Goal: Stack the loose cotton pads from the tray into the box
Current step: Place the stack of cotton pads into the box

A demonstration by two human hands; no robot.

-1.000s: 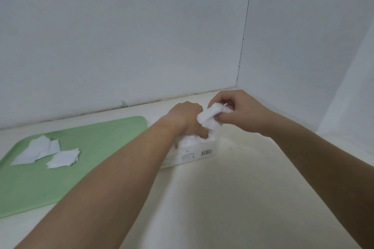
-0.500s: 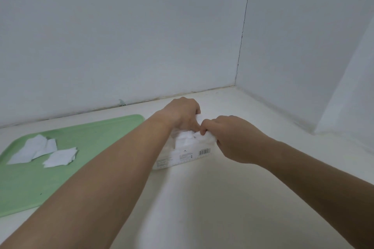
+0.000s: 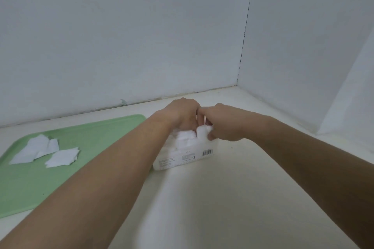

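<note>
Several pads (image 3: 185, 137) fill the box (image 3: 182, 160); two clumps (image 3: 61, 156) lie on the tray (image 3: 95, 133)

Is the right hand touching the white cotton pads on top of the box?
Touching. The head view shows the right hand with thumb and fingers wrapped round a wad of cotton pads sticking out of the box, with no gap.

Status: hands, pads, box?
Left hand over box, fingers hidden. Right hand pinching pad stack in it. Loose pads waiting on tray. Nothing blocking.
</note>
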